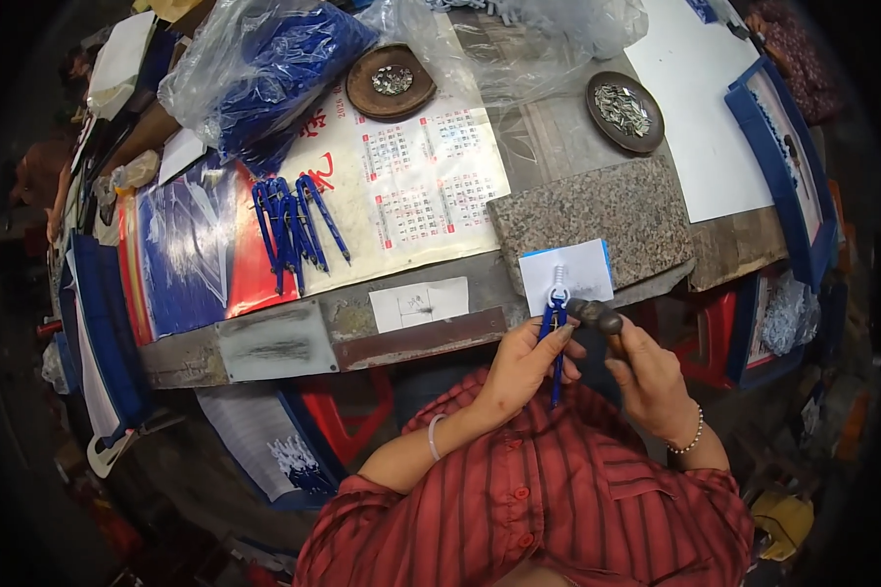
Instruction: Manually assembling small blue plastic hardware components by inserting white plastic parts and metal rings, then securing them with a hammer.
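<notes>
My left hand [525, 368] is closed around a blue drawing compass [557, 376], its legs pointing down toward me. The compass's white top end [558, 293] lies over a small white pad with a blue edge [584, 273]. That pad rests on the front edge of a speckled stone slab [597, 210]. In my right hand [653, 382] is a small hammer [593, 315]. Its dark rounded head is beside the compass top, and whether they touch I cannot tell. The fingers partly hide the hammer's handle.
Several blue compasses [289, 230] lie on a printed calendar sheet [436, 196]. Small metal pieces fill two brown dishes [374, 96] [605, 84]. A clear bag of blue parts [279, 83] stands at the back left. Blue-edged trays [93, 333] [798, 176] flank the table.
</notes>
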`<state>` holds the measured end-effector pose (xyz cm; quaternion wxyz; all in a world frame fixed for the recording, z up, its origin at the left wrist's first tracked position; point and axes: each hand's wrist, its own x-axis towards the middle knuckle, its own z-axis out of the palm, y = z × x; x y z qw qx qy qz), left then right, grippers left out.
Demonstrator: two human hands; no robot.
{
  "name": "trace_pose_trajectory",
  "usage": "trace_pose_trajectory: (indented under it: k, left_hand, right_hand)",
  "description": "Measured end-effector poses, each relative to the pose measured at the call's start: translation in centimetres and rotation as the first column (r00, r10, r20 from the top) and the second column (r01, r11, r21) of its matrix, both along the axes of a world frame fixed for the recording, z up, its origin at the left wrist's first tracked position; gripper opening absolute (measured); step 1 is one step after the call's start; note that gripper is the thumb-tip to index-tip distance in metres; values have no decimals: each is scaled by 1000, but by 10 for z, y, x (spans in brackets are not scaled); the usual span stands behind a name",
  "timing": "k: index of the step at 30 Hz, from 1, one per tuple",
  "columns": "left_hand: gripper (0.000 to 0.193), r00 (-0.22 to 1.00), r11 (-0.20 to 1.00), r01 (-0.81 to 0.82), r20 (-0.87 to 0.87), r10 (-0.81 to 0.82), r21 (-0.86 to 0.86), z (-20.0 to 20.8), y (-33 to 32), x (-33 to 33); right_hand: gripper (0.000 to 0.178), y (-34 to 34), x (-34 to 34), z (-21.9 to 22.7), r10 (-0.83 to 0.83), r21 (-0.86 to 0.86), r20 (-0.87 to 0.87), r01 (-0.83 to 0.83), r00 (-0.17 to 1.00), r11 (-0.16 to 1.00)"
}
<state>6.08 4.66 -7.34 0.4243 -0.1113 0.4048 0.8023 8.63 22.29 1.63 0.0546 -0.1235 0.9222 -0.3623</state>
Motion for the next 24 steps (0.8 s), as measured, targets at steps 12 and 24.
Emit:
trace_pose_trajectory:
  k: [12, 24]
  left_hand:
    - [30, 1000, 1000, 12, 4, -12, -20, 1, -1, 1]
    - [27, 999, 1000, 7, -54, -9, -23, -1, -4, 0]
  right_hand:
    - [54, 2, 3, 9, 10, 6, -166, -9, 986, 1000]
    - [44, -3, 4, 20, -22, 74, -14, 23, 1000, 997]
